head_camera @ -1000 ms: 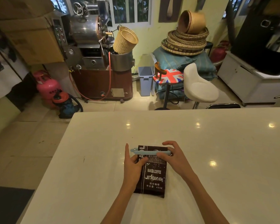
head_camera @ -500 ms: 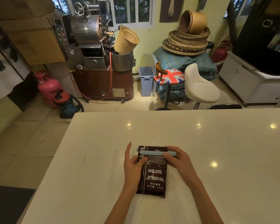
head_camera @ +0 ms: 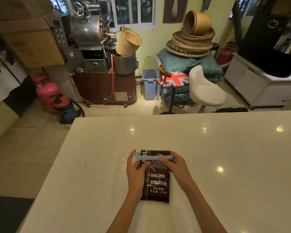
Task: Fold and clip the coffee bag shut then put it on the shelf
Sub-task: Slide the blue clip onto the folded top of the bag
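Hands meet at the far end of the dark brown foil coffee bag (head_camera: 155, 180), which lies flat on the shiny white table (head_camera: 225, 157). A moment ago the long pale blue plastic clip (head_camera: 152, 156) sat a little higher with the right fingers only on its end. Now it sits lower across the folded top. The left hand (head_camera: 136, 170) pinches the clip's left end and the bag, and the right hand (head_camera: 174, 165) grips the right end. I think the clip is being pressed shut. No shelf shows yet, so that step waits.
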